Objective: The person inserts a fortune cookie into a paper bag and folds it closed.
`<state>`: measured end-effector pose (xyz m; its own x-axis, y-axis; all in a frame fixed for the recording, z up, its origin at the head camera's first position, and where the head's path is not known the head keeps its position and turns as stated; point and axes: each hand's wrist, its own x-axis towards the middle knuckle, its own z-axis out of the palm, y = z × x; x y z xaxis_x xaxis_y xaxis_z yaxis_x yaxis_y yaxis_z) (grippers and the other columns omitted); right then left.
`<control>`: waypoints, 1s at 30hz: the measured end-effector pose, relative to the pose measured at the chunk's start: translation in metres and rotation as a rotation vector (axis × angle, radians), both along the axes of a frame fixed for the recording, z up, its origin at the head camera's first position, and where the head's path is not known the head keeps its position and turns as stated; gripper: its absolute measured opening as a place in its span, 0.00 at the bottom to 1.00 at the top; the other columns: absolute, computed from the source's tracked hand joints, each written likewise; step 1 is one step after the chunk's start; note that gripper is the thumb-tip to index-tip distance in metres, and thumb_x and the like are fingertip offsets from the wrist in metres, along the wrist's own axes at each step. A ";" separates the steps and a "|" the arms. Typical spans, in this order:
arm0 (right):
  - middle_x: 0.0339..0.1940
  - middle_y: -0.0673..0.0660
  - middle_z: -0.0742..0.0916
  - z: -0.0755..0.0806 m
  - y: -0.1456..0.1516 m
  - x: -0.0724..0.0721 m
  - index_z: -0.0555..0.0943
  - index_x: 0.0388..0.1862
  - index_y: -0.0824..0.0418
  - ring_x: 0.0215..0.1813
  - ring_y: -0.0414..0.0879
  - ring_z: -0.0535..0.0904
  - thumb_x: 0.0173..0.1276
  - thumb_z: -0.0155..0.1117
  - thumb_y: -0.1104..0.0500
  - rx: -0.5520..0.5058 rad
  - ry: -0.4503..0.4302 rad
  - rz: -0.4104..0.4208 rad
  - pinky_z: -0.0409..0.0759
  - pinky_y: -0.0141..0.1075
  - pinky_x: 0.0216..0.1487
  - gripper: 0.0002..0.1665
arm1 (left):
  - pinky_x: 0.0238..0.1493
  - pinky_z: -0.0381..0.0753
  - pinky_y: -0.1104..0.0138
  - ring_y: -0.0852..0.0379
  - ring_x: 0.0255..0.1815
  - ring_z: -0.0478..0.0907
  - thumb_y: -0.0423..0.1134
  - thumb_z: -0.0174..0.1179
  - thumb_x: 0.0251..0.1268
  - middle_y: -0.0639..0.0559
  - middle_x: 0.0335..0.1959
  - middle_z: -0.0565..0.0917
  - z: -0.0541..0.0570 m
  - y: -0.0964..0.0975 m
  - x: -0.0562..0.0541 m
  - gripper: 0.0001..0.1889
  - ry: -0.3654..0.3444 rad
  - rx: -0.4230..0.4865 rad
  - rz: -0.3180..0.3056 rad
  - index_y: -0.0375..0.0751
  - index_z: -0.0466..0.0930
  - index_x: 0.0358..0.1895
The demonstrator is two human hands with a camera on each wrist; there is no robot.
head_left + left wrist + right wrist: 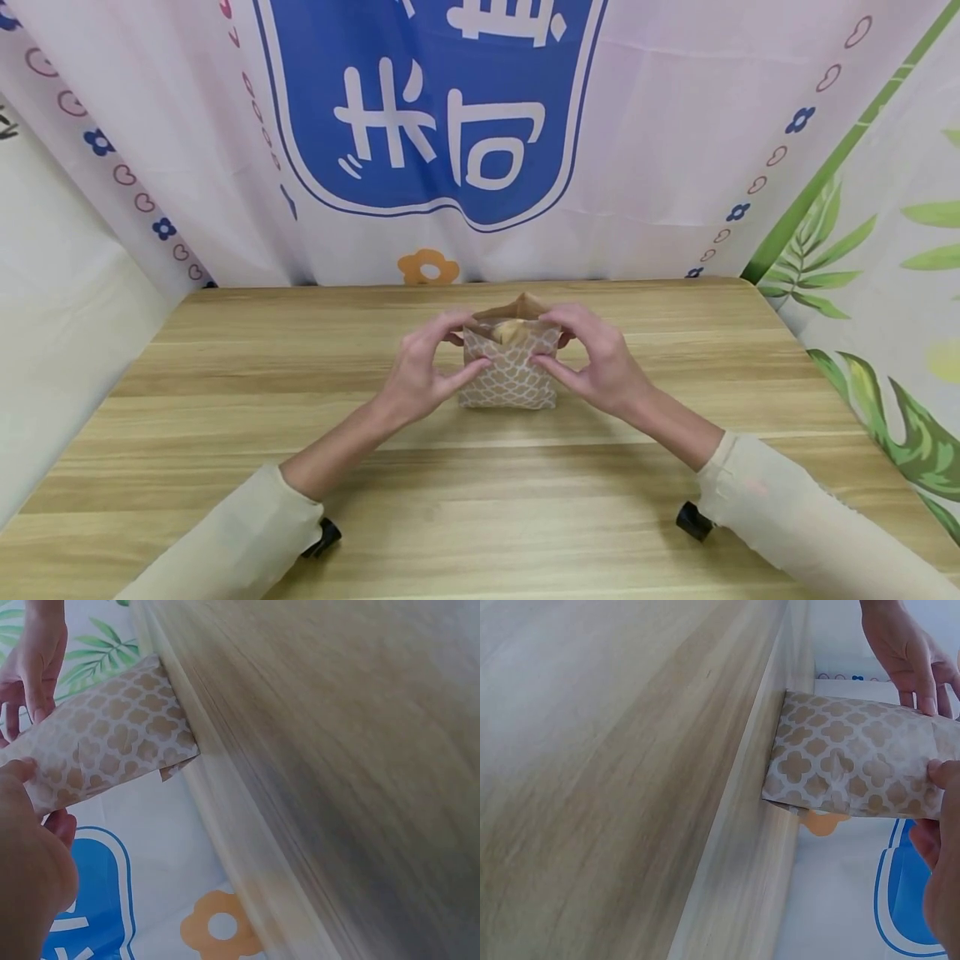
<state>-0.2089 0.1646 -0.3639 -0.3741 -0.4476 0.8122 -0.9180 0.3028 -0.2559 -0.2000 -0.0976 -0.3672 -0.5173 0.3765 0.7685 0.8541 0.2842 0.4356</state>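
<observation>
On my head view, the paper bag (510, 379) stands on the table (480, 500), toward its far edge, with an item (512, 332) I can't identify inside its mouth. I see the left hand (427, 362) at the bag's left side, the right hand (602, 362) at its right. Behind the table hangs a banner (660, 167); right of it, a curtain (885, 292).

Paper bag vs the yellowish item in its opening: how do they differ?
Pattern: the paper bag is brown with a white lattice; the yellowish item looks plain where it shows.
Contact: the left hand and right hand hold the bag near its opening; neither visibly touches the item.
View: the bag's front shows; only part of the item does.
Shared: both sit between the hands.
</observation>
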 end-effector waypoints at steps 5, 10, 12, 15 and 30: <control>0.48 0.66 0.86 0.000 0.001 0.000 0.79 0.54 0.73 0.40 0.52 0.84 0.46 0.82 0.76 0.020 0.024 -0.004 0.88 0.36 0.37 0.33 | 0.42 0.90 0.57 0.41 0.45 0.86 0.22 0.77 0.50 0.35 0.49 0.85 0.000 -0.001 -0.001 0.29 -0.012 -0.011 0.003 0.27 0.77 0.57; 0.47 0.66 0.85 0.001 0.003 0.000 0.80 0.51 0.73 0.37 0.50 0.84 0.46 0.82 0.75 0.037 0.031 -0.013 0.88 0.39 0.36 0.31 | 0.42 0.90 0.59 0.43 0.45 0.86 0.23 0.77 0.50 0.37 0.47 0.86 0.001 -0.002 -0.002 0.27 0.001 -0.028 -0.010 0.27 0.78 0.55; 0.47 0.66 0.85 0.001 0.004 0.000 0.81 0.50 0.72 0.36 0.50 0.84 0.46 0.82 0.73 0.044 0.033 -0.016 0.88 0.38 0.36 0.30 | 0.42 0.90 0.60 0.44 0.44 0.86 0.23 0.77 0.49 0.38 0.46 0.87 0.002 -0.002 -0.002 0.26 0.013 -0.036 -0.021 0.28 0.78 0.54; 0.48 0.65 0.85 0.002 0.004 0.000 0.81 0.50 0.71 0.36 0.49 0.84 0.48 0.81 0.71 0.054 0.026 -0.011 0.87 0.36 0.36 0.28 | 0.40 0.90 0.61 0.44 0.43 0.85 0.24 0.78 0.49 0.38 0.45 0.86 0.003 -0.002 -0.002 0.25 0.032 -0.050 -0.035 0.28 0.79 0.51; 0.52 0.67 0.85 0.006 0.005 0.001 0.84 0.47 0.69 0.39 0.51 0.85 0.51 0.81 0.67 0.107 0.001 0.011 0.88 0.37 0.34 0.23 | 0.39 0.88 0.64 0.48 0.40 0.84 0.30 0.78 0.50 0.38 0.45 0.86 0.005 -0.001 -0.002 0.20 0.071 -0.120 -0.029 0.33 0.79 0.44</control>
